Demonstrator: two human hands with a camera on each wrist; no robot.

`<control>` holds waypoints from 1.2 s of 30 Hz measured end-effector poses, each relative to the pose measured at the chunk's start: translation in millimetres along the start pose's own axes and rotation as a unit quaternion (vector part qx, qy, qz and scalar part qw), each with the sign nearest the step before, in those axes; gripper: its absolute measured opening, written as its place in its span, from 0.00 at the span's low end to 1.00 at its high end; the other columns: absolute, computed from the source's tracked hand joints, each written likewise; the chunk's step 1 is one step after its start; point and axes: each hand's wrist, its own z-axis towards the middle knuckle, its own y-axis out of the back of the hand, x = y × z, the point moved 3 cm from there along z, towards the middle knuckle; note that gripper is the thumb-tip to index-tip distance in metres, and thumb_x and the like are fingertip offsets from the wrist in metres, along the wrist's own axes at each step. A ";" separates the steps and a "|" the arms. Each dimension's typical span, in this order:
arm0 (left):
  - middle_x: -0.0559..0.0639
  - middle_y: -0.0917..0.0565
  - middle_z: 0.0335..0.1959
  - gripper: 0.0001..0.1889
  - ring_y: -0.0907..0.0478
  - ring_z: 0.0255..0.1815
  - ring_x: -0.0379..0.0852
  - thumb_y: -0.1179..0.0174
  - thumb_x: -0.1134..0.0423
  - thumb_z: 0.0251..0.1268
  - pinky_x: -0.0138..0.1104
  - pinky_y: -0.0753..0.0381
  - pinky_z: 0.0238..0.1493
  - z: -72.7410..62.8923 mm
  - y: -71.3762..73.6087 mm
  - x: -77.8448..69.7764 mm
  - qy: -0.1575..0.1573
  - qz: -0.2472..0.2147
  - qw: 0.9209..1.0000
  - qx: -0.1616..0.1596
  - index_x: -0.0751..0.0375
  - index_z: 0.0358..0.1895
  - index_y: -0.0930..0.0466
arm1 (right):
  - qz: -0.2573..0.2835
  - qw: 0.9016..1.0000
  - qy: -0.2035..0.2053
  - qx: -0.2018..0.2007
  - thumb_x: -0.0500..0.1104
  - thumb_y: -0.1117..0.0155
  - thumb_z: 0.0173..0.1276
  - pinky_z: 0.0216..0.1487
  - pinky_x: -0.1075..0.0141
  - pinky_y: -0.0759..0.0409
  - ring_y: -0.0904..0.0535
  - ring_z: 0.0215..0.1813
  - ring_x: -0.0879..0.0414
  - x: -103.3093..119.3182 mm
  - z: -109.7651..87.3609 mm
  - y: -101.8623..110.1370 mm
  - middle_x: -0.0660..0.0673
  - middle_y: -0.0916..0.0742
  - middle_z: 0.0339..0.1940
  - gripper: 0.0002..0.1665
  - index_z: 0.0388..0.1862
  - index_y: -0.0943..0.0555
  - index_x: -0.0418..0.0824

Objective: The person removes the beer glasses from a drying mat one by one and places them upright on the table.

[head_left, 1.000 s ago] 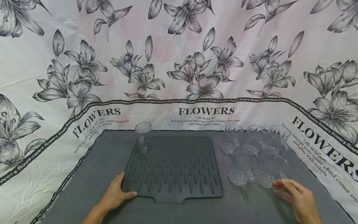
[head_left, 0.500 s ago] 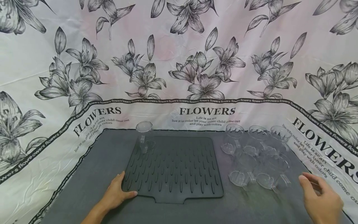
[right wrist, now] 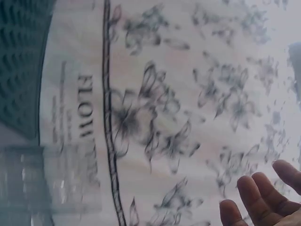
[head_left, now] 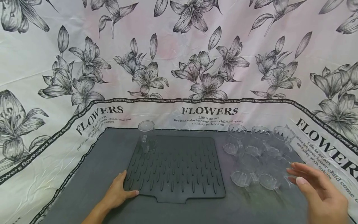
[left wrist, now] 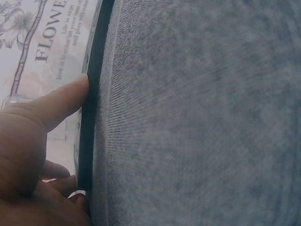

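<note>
A dark ribbed drying mat (head_left: 176, 168) lies flat on the grey table. My left hand (head_left: 116, 193) rests at its front left corner, thumb along the front edge and fingers against the left side; the left wrist view shows the thumb tip (left wrist: 80, 84) on the mat's edge (left wrist: 89, 117). One clear mug (head_left: 146, 137) stands upright at the mat's back left. My right hand (head_left: 321, 189) has its fingers spread, fingertips close by the handle of the front right clear mug (head_left: 269, 181). Nothing lies in its palm in the right wrist view.
Several clear mugs stand together right of the mat, among them a front left one (head_left: 241, 179) and a back row with one at its left end (head_left: 231, 147). A flower-printed cloth (head_left: 207, 115) rises behind and around the grey tabletop (head_left: 92, 161).
My right hand drew away rightward from the front right mug, then came back toward its handle with the fingers opening. The left hand has stayed at the mat's corner.
</note>
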 end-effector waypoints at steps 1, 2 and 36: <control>0.80 0.52 0.70 0.64 0.57 0.70 0.75 0.24 0.43 0.43 0.65 0.49 0.63 0.0 0.2 -0.3 0.000 0.001 1.000 0.000 0.79 0.72 0.54 | 0.031 0.999 0.004 0.014 0.27 0.48 0.72 0.48 0.77 0.25 0.19 0.49 0.61 3.0 -2.1 -2.6 0.46 0.17 0.53 0.20 0.62 0.27 0.28; 0.80 0.52 0.70 0.64 0.57 0.70 0.75 0.24 0.43 0.43 0.65 0.48 0.63 0.1 0.2 -0.6 0.001 0.001 1.000 0.001 0.79 0.72 0.54 | 0.064 0.998 0.009 0.029 0.26 0.49 0.71 0.48 0.76 0.25 0.19 0.50 0.59 5.5 -4.0 -5.2 0.44 0.18 0.54 0.21 0.63 0.28 0.27; 0.79 0.52 0.71 0.63 0.58 0.71 0.74 0.24 0.43 0.43 0.64 0.50 0.64 -0.5 -2.9 3.4 -0.010 -0.004 1.000 -0.009 0.79 0.72 0.55 | 0.303 0.905 0.136 0.264 0.26 0.50 0.70 0.50 0.57 0.20 0.26 0.58 0.43 59.1 4.0 -180.0 0.32 0.25 0.57 0.23 0.64 0.33 0.26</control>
